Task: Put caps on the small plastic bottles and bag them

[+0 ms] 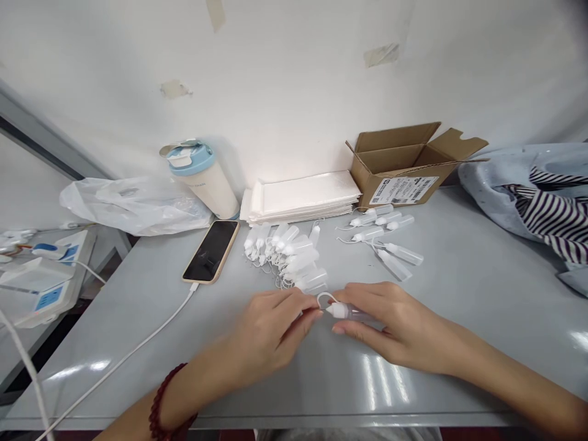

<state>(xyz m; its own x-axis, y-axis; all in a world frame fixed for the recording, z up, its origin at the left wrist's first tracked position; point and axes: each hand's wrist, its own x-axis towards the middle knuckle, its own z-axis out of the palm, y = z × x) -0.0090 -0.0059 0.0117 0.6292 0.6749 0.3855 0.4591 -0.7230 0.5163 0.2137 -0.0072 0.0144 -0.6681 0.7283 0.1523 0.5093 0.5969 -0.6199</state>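
My right hand [386, 318] is closed around a small translucent squeeze bottle [339, 310] with a white cap and a thin pointed tip, lying sideways and facing left. From its cap a thin white strap [327, 295] arches over to my left hand [285, 324], whose thumb and forefinger are pinched together at the strap's end; the fingertips hide that end. Just behind my hands lies a pile of similar squeeze bottles [298, 260]. Several more bottles [395, 263] lie spread out to the right of the pile.
At the back stand a stack of white flat packets [303, 199], an open cardboard box [399, 177] and a cream tumbler [214, 190] with a blue lid. A phone [211, 251] on a white cable, a plastic bag [138, 205] and cloth [542, 202] flank the grey table [459, 263].
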